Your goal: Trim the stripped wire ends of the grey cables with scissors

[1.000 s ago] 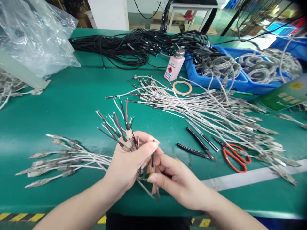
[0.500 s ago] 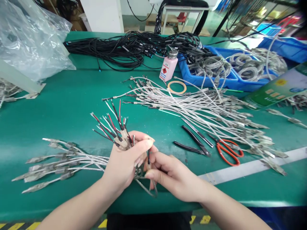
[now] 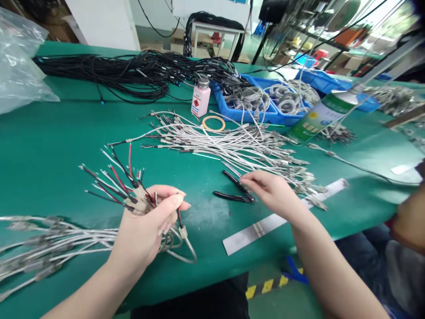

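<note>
My left hand (image 3: pixel 149 221) is closed around a bunch of cables, whose connectors (image 3: pixel 137 199) and stripped red, black and white wire ends (image 3: pixel 116 177) fan out above it. One cable end (image 3: pixel 182 231) hangs beside its fingertips, and the cable loops below. My right hand (image 3: pixel 265 188) has its fingers pinched together at the silver tweezers (image 3: pixel 230 168), whose far part it hides. Black-handled pliers (image 3: pixel 232 196) lie just left of those fingertips. Behind spreads a pile of white cables (image 3: pixel 212 139). More cables (image 3: pixel 66 243) trail to the left of my left hand.
A metal ruler (image 3: pixel 245 237) lies below my right hand. Further back are a pink bottle (image 3: pixel 201 99), a tape ring (image 3: pixel 213 117), blue bins (image 3: pixel 229 113), a green can (image 3: pixel 315 117) and black cables (image 3: pixel 109 73). Part of another person (image 3: pixel 408 226) shows at right.
My right hand has let go of the cable end and moved right to the tweezers, covering the orange scissors' place. The view has swung right. My left hand still holds its bunch.
</note>
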The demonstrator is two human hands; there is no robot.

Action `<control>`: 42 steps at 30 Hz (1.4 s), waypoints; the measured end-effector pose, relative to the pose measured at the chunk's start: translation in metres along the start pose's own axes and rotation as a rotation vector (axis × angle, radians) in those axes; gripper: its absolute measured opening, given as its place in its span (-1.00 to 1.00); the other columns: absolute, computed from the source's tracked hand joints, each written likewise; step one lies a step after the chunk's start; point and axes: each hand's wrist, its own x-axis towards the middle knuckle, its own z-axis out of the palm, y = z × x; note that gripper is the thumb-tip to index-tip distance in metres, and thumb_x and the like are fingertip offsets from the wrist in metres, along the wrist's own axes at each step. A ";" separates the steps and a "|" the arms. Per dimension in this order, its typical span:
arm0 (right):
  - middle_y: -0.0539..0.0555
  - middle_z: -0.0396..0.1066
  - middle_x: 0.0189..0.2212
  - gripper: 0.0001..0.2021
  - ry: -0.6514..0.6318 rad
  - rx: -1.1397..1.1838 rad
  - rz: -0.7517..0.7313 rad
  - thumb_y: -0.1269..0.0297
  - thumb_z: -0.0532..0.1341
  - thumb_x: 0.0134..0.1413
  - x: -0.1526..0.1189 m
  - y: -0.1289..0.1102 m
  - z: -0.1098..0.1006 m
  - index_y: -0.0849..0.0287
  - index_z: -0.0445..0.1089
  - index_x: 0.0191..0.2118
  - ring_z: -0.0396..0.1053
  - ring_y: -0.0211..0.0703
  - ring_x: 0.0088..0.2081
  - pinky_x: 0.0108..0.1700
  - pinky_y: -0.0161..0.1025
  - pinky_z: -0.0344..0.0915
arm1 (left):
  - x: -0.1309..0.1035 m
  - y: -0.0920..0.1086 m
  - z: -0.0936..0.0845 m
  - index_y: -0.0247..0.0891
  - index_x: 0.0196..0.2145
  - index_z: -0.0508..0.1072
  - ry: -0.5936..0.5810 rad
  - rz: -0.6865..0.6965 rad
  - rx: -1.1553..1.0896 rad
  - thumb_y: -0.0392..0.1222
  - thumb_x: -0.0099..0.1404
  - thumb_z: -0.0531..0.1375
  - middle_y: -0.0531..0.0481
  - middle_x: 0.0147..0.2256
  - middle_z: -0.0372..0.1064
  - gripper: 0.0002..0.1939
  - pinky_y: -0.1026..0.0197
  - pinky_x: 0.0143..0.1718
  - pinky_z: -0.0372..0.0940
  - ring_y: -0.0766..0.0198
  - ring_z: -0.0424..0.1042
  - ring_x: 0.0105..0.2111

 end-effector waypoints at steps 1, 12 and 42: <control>0.12 0.55 -0.29 -0.74 0.036 -0.098 0.029 0.21 0.07 0.31 0.001 0.012 -0.003 0.16 0.48 -0.24 0.49 -0.06 -0.26 -0.23 -0.22 0.34 | 0.000 0.000 0.000 -0.26 -0.50 0.54 -0.003 0.000 0.002 -0.25 0.03 0.35 0.22 -0.81 0.05 -0.93 0.37 -0.64 0.08 0.47 0.10 -0.73; 0.18 0.42 -0.31 -0.84 0.041 -0.337 0.172 0.31 0.16 0.08 -0.041 0.085 -0.017 0.21 0.39 -0.21 0.44 -0.01 -0.30 -0.27 -0.16 0.35 | -0.003 0.001 -0.002 -0.26 -0.49 0.54 -0.048 0.008 -0.003 -0.22 0.01 0.37 0.21 -0.81 0.05 -0.91 0.36 -0.66 0.05 0.44 0.12 -0.73; 0.19 0.44 -0.35 -0.73 -0.029 -0.360 0.082 0.08 0.06 0.25 -0.005 0.081 -0.040 0.16 0.34 -0.30 0.42 -0.05 -0.35 -0.28 -0.18 0.33 | -0.007 0.005 -0.002 -0.26 -0.48 0.54 -0.082 -0.014 0.009 -0.26 0.02 0.37 0.22 -0.81 0.05 -0.92 0.36 -0.64 0.10 0.47 0.11 -0.73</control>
